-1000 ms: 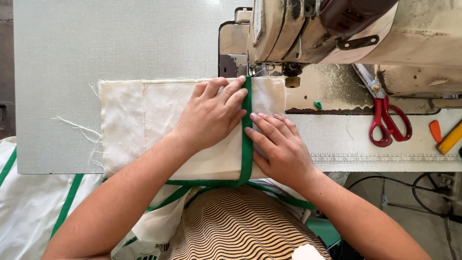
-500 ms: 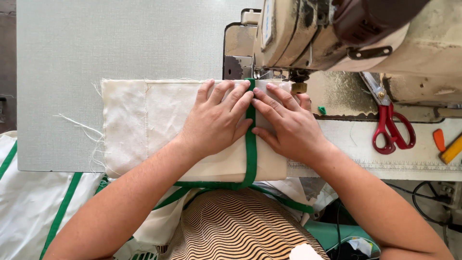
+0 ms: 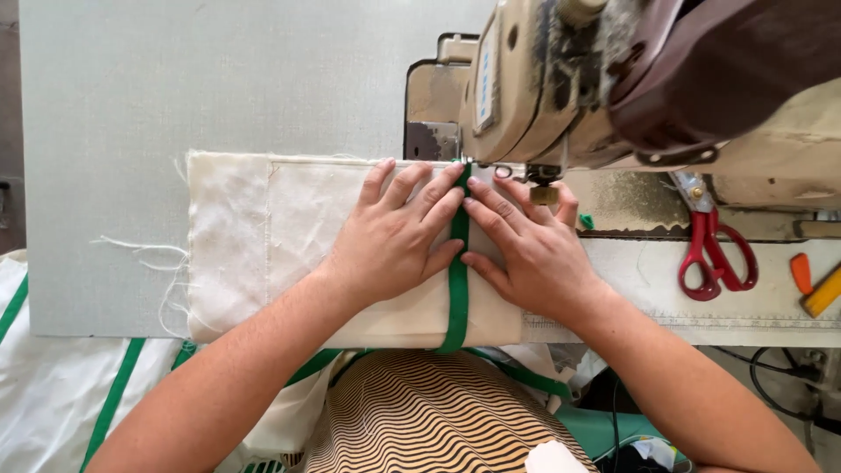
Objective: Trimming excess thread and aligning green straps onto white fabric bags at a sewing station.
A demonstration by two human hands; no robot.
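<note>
A cream fabric piece point(image 3: 263, 245) lies flat on the grey sewing table point(image 3: 175, 88). A green strap point(image 3: 456, 289) runs along its right side up to the needle of the beige sewing machine point(image 3: 561, 96). My left hand point(image 3: 394, 241) presses flat on the fabric just left of the strap, fingers spread and pointing at the needle. On the other side of the strap my right hand point(image 3: 526, 250) presses down too, its fingertips close under the presser foot. Neither hand grips anything.
Red-handled scissors point(image 3: 714, 250) lie on the machine bed to the right, with an orange and a yellow tool point(image 3: 810, 280) beyond them. More white fabric with green straps point(image 3: 61, 394) hangs off the table's near edge at left. Loose threads trail from the fabric's left edge.
My right hand moved up from the lower part of the strap to beside the needle. Both hands and the fabric have shifted slightly toward the machine.
</note>
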